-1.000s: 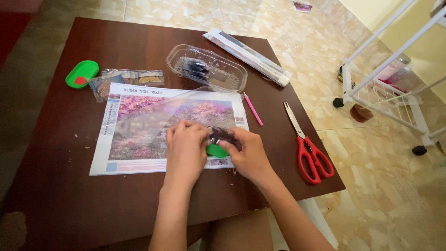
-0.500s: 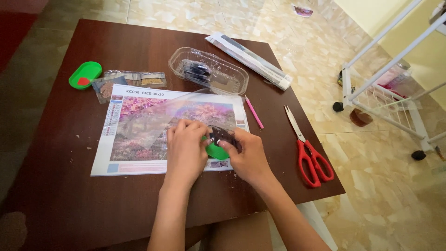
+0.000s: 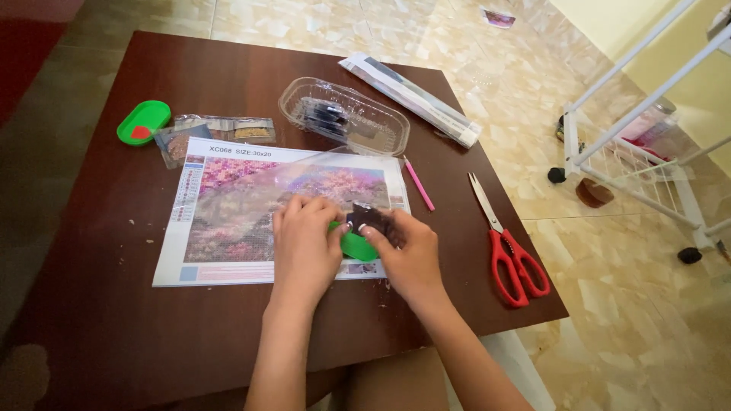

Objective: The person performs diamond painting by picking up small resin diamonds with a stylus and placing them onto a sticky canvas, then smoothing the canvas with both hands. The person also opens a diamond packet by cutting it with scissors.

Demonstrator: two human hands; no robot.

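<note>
Green tray (image 3: 356, 246) sits on the canvas (image 3: 228, 221) under both hands, left hand (image 3: 304, 243) steadying it, right hand (image 3: 407, 255) pinching a dark bead packet (image 3: 365, 219), which has tipped slightly nearer the tray since before.

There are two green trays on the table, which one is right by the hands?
The green tray lying on the picture canvas, between the left hand and right hand. The other green tray sits apart at the table's far left corner.
</note>
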